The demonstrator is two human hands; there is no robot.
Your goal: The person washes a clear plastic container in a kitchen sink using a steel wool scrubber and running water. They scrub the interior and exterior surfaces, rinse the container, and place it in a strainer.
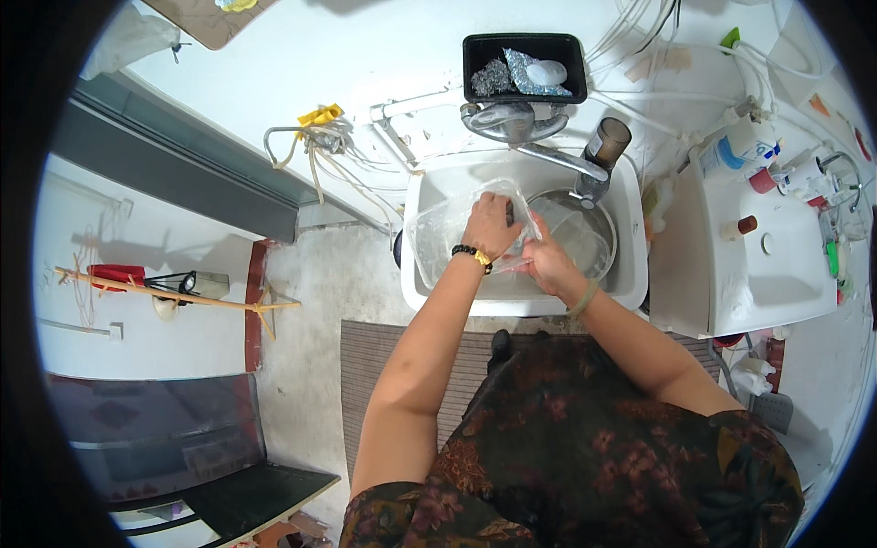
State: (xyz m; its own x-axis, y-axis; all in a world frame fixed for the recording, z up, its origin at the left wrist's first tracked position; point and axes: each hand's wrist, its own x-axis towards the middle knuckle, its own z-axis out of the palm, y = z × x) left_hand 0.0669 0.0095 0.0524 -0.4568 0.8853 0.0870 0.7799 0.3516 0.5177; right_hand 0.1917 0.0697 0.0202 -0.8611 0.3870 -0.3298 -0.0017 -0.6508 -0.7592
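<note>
My right hand (pixel 551 260) grips the corner of a clear plastic container (pixel 438 236), which is tilted over a white sink (pixel 418 294). Inside the container is my left hand (pixel 488 222), with a beaded bracelet at its wrist. Its fingers curl around a small dark scrubbing pad (pixel 510 211), mostly hidden by the hand. To the right, a round metal basin (pixel 612 229) sits in the sink and holds clear plastic pieces (pixel 582 236). The faucet spout (pixel 562 162) reaches over that basin.
A black tray (pixel 524 42) with scouring pads and soap sits above the faucet. Behind the spout stands a brown translucent bottle (pixel 608 140). At right is a second white washbasin (pixel 767 288) with bottles. A striped mat (pixel 390 383) lies underfoot.
</note>
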